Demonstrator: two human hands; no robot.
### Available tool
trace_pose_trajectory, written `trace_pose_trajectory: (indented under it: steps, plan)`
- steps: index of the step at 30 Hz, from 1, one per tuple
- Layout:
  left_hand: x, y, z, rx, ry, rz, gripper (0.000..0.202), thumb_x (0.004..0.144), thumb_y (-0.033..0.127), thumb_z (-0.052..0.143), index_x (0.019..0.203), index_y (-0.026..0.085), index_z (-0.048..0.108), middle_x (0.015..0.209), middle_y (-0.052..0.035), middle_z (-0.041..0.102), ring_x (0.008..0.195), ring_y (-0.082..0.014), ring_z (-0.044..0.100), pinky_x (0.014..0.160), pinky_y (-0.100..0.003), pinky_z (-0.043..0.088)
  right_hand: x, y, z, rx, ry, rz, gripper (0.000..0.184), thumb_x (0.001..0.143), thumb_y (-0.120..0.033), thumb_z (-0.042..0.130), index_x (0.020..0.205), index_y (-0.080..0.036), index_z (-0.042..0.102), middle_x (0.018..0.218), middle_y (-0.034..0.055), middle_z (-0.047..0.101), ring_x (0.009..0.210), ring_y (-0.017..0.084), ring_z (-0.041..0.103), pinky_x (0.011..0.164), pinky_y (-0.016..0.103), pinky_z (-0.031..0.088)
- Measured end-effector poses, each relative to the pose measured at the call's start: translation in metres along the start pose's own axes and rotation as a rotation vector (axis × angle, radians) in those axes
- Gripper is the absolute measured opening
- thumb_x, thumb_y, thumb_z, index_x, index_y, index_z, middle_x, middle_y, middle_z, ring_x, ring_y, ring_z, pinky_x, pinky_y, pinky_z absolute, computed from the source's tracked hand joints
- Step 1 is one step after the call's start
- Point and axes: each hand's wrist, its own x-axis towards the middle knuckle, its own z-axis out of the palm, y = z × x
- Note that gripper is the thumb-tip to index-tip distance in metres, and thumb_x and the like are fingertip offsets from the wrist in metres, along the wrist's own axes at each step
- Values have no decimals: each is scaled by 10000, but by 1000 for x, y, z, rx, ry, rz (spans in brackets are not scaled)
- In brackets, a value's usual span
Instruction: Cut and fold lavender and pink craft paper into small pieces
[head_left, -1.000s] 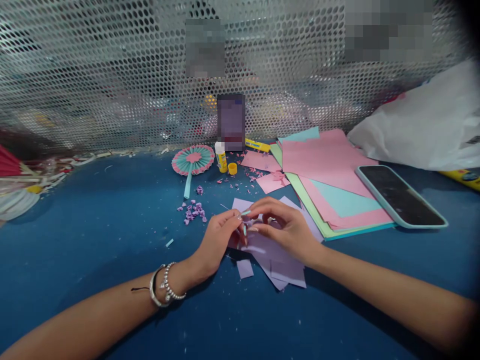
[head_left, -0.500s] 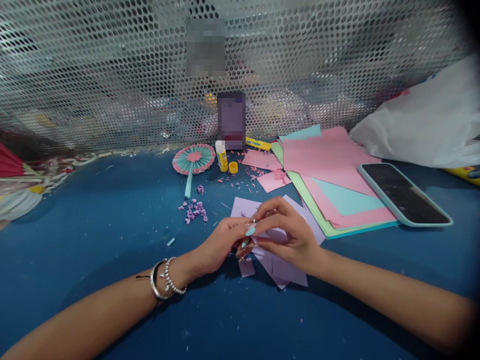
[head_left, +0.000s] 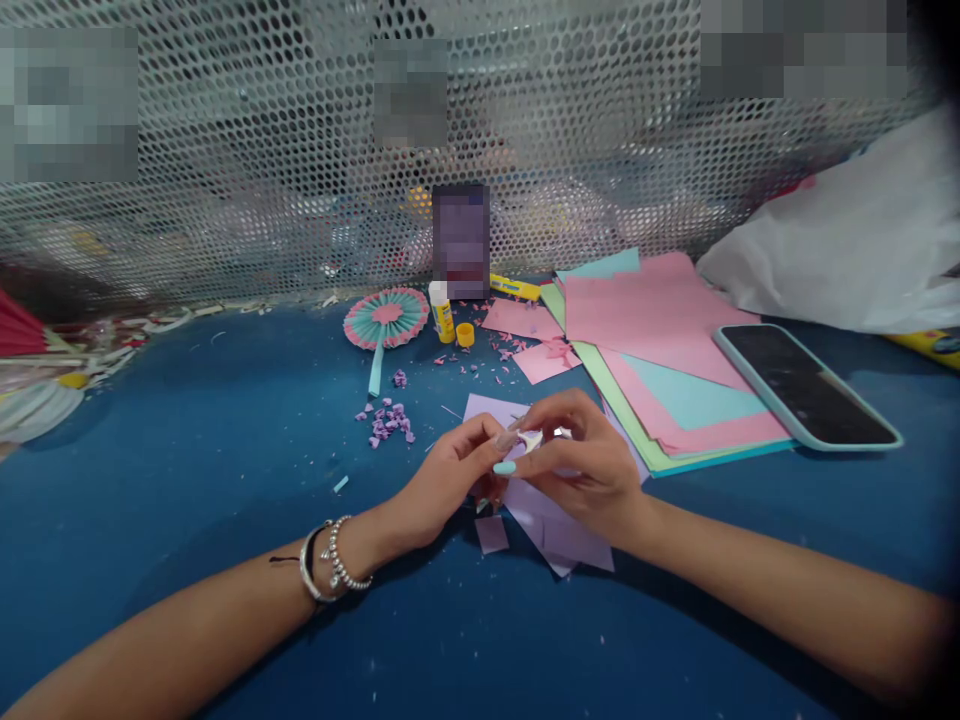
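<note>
1. Where the blue table (head_left: 187, 470) lies nearest the camera, it is bare but for pale specks, and both forearms reach in across it; the left wrist wears bracelets (head_left: 324, 563).
2. The left hand (head_left: 442, 480) and right hand (head_left: 581, 460) meet fingertip to fingertip, pinched together on a small pale paper piece (head_left: 529, 439) held just above the lilac paper sheets (head_left: 559, 530) that lie on the table under the hands.
3. A small lilac square (head_left: 491, 533) lies just beside those sheets.
4. Left of the hands sits a heap of purple scraps (head_left: 386, 420).
5. To the right, a stack of pink, aqua and green sheets (head_left: 660, 350) bears a dark phone (head_left: 806, 385) in an aqua case.
6. Farther back stand a paper fan (head_left: 386, 320), a glue stick (head_left: 442, 311) and its orange cap (head_left: 465, 335); its label is too small to read.
7. A white plastic bag (head_left: 840, 250) lies far right.
8. A perforated metal screen (head_left: 262, 150) closes off the back of the table; the room behind it is blurred.
</note>
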Motion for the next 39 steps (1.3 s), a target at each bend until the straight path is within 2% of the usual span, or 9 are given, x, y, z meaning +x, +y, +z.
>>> trace_pose_trajectory:
  steps: [6,12,16,22,25,28,32,39]
  plan:
    - [2,0,1,4,48,-18,307,822,494,511,808,190,476,569,46,501,478,-67,450,490,-197,353,-1,-1,0,-149,76,61,193,758,-103,609,759,-294,635,953,18,505,893,173,518,631,320,443]
    - [3,-2,0,76,112,10,283,814,446,539,768,168,564,622,15,528,526,-79,479,517,-210,382,1,0,1,-150,47,100,151,771,-132,608,801,-280,614,920,21,518,869,167,522,674,326,445]
    - [4,-3,-1,137,166,54,275,803,418,563,715,158,575,591,26,504,503,-70,449,489,-201,353,4,1,2,-50,0,174,98,773,-190,627,827,-238,562,869,21,529,847,162,527,727,333,452]
    - [2,1,0,234,209,108,257,796,373,588,663,153,592,573,34,495,487,-59,424,464,-186,332,2,6,4,18,2,256,199,758,-211,653,912,-224,528,860,16,564,793,144,519,698,301,430]
    - [1,1,1,267,219,116,263,800,372,579,655,151,592,579,28,518,485,-63,433,462,-186,347,3,7,4,89,-30,300,102,771,-225,639,839,-217,564,841,16,578,807,147,537,712,308,427]
    - [0,1,1,308,241,135,260,806,378,570,682,154,610,582,20,538,497,-72,460,471,-187,371,5,7,3,186,-36,411,97,761,-277,644,769,-208,577,837,13,573,793,140,553,672,292,429]
    - [-2,0,2,372,269,174,256,817,385,559,719,159,630,624,6,577,537,-84,503,507,-189,410,8,7,3,313,-75,557,120,766,-318,631,808,-210,601,839,11,565,729,120,547,611,274,430]
    - [-8,2,5,435,233,249,282,889,354,465,812,173,667,610,13,577,550,-79,508,524,-177,408,9,11,6,593,-64,597,104,768,-275,634,740,-196,573,781,-16,526,633,84,527,590,263,431]
